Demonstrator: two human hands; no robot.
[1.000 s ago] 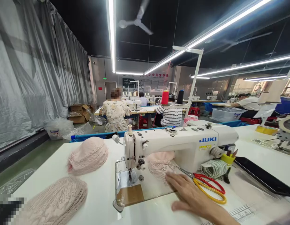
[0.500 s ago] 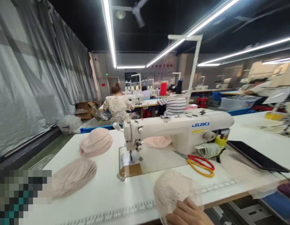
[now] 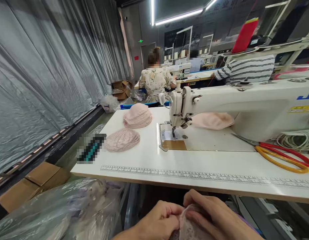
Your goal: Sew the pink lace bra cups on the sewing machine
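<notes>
Lace piece [image 3: 188, 228] held low, under the front edge of the sewing table [image 3: 144, 160], close to the body and off the tabletop. At left, plastic bag [image 3: 69, 206] of fabric, near the left hand [image 3: 158, 218]; fingers curled, pinching the lace. Right hand [image 3: 215, 215] closed over the other side. Above: stack of lace cups [image 3: 122, 140], sewing machine [image 3: 219, 100], scissors [image 3: 281, 155]; bare strip along the printed ruler [image 3: 194, 175].

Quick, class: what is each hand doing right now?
Left hand: closed on the lace piece.
Right hand: closed on the same lace piece.
</notes>
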